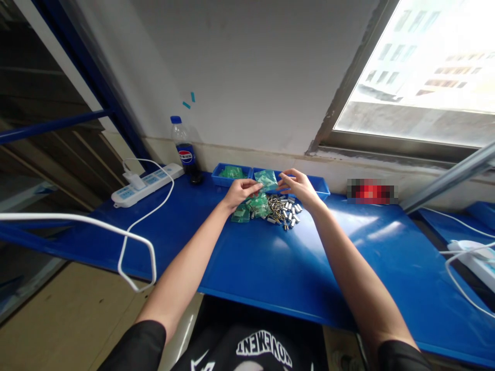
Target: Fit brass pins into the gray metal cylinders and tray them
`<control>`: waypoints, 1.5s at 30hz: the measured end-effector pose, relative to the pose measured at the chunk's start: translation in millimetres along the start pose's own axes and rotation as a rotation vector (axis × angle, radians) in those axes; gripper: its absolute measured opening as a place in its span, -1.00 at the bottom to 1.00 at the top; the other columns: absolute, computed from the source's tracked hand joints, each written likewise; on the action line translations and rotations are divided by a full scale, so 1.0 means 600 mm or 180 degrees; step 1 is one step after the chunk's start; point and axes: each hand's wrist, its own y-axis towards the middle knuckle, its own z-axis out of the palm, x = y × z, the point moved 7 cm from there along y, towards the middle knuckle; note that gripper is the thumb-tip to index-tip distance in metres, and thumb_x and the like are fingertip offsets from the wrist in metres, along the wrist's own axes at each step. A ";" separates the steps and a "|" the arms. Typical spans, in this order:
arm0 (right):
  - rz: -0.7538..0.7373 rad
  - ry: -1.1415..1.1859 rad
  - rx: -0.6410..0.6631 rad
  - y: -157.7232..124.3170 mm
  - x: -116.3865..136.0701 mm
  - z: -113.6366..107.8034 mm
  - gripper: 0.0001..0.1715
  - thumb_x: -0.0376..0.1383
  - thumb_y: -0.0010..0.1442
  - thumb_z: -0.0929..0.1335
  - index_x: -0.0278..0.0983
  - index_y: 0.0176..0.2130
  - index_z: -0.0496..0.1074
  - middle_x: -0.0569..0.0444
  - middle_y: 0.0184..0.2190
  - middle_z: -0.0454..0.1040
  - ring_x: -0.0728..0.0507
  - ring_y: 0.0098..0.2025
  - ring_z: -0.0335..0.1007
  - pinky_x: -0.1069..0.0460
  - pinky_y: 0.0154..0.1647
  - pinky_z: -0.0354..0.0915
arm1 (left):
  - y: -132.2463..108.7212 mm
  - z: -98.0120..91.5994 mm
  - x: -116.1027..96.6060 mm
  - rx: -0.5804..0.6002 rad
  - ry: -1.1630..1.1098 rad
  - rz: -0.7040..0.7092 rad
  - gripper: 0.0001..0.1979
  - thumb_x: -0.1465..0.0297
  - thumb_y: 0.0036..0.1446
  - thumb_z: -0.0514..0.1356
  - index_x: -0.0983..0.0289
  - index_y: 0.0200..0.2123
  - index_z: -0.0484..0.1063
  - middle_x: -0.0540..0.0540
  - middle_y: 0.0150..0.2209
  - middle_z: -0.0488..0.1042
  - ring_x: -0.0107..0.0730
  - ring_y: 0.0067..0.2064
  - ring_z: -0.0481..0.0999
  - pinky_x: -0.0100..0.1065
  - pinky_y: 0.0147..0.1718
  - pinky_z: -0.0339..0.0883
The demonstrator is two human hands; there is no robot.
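Observation:
My left hand (240, 191) and my right hand (297, 186) together pinch a small green plastic bag (266, 179), held up above the blue table (270, 257). Below it lies a pile of small metal parts (284, 210) and several more green bags (253, 207). Both hands have their fingers closed on the bag's edges.
Two blue trays stand against the wall: a left tray (225, 180) with green bags and a right tray (322, 186). A cola bottle (184, 149) and a white power strip (145, 184) with a cable (131, 242) are at the left. Another strip (477, 260) sits far right.

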 end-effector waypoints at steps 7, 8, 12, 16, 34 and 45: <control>-0.0249 -0.1435 0.0603 -0.009 -0.017 0.033 -0.73 -0.11 0.20 0.47 -0.24 -0.19 0.51 0.02 -0.37 0.66 -0.15 -0.32 0.60 0.05 -0.34 0.38 | 0.016 -0.074 0.041 -0.1417 -0.1791 -0.0482 -0.71 0.25 0.04 0.51 0.32 -0.39 0.55 0.00 -0.49 0.55 -0.63 -0.52 0.47 -0.55 -0.53 0.28; -0.0338 -0.1645 0.0665 -0.011 -0.018 0.041 -0.72 -0.11 0.18 0.49 -0.24 -0.21 0.51 0.04 -0.40 0.66 -0.16 -0.33 0.60 0.05 -0.35 0.36 | 0.016 -0.078 0.047 -0.1529 -0.1979 -0.0567 -0.71 0.24 0.07 0.49 0.32 -0.37 0.55 -0.01 -0.49 0.55 -0.65 -0.53 0.47 -0.56 -0.54 0.28; -0.0551 -0.2124 0.0792 -0.015 -0.031 0.072 -0.63 -0.08 0.04 0.56 -0.23 -0.30 0.46 0.11 -0.48 0.62 -0.15 -0.39 0.57 0.06 -0.40 0.28 | 0.014 -0.080 0.062 -0.1646 -0.2316 -0.0793 -0.76 0.28 0.16 0.44 0.32 -0.25 0.56 0.00 -0.43 0.59 -0.66 -0.52 0.50 -0.57 -0.52 0.30; -0.0657 -0.2200 0.0730 -0.016 -0.039 0.087 -0.57 -0.06 -0.03 0.59 -0.22 -0.33 0.42 0.15 -0.51 0.57 -0.11 -0.44 0.50 0.06 -0.43 0.23 | 0.014 -0.078 0.060 -0.1572 -0.2315 -0.0756 -0.79 0.31 0.21 0.41 0.28 -0.15 0.55 0.02 -0.36 0.63 -0.63 -0.50 0.52 -0.55 -0.48 0.32; -0.0150 -0.0186 0.0389 -0.006 -0.026 0.040 -0.52 -0.18 -0.10 0.61 -0.23 -0.21 0.45 0.16 -0.43 0.53 -0.04 -0.46 0.41 0.07 -0.40 0.33 | 0.012 -0.057 0.043 -0.0934 -0.0949 -0.0628 -0.69 0.17 0.19 0.35 0.32 -0.19 0.63 0.12 -0.33 0.66 -0.50 -0.41 0.58 -0.51 -0.46 0.36; -0.0450 0.0414 0.0283 -0.013 0.015 0.023 -0.40 -0.05 -0.15 0.66 -0.22 -0.23 0.43 0.14 -0.40 0.55 -0.06 -0.39 0.46 0.04 -0.34 0.38 | -0.010 0.031 -0.001 0.0538 0.0822 0.0175 -0.56 0.04 -0.04 0.47 0.35 -0.47 0.58 0.09 -0.50 0.58 -0.43 -0.47 0.47 -0.40 -0.40 0.31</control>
